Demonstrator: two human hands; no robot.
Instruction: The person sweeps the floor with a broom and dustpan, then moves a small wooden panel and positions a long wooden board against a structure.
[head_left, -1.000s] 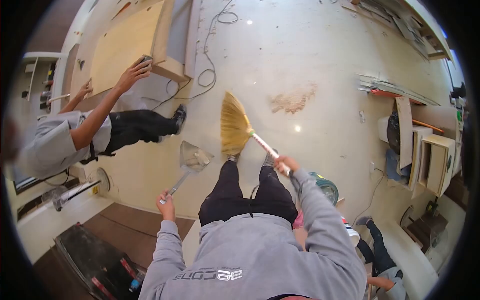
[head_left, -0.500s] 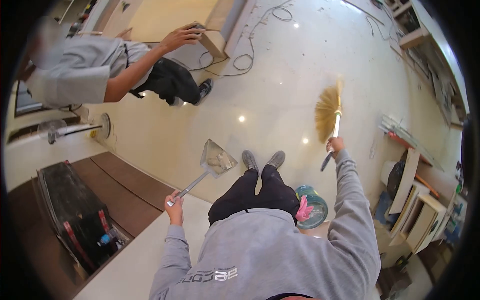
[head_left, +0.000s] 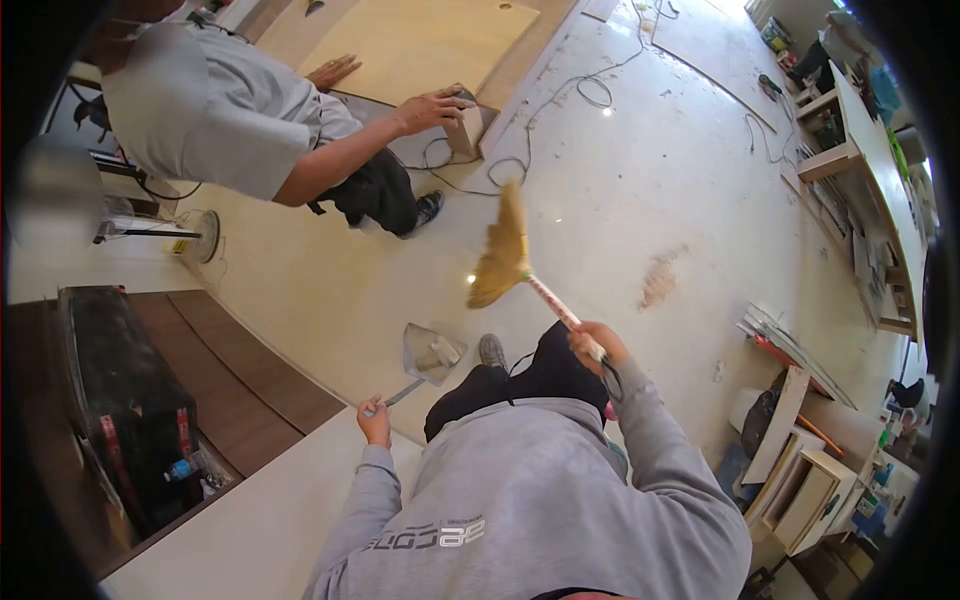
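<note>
My right hand [head_left: 597,343] grips the handle of a broom [head_left: 502,250] with a straw-coloured, fan-shaped head. That head hangs over the floor in front of my legs, between me and a co-worker. On my left side, my left hand [head_left: 375,421] is closed round the grey handle of a dustpan [head_left: 430,352]. Pale scraps of debris lie in the pan, which is beside my shoe. To the right of the broom, a patch of reddish-brown dust [head_left: 660,278] is spread on the pale floor.
At upper left a co-worker [head_left: 225,115] leans over a wooden panel [head_left: 420,50], one hand on a sanding block or similar dark tool. A cable [head_left: 597,92] loops across the floor. A black case [head_left: 125,400] stands at left; boards [head_left: 800,480] are stacked at right.
The broom has swung left from the right side to before my legs. The dust patch has come into sight where the broom was. My view has shifted; the dustpan stays by my left shoe.
</note>
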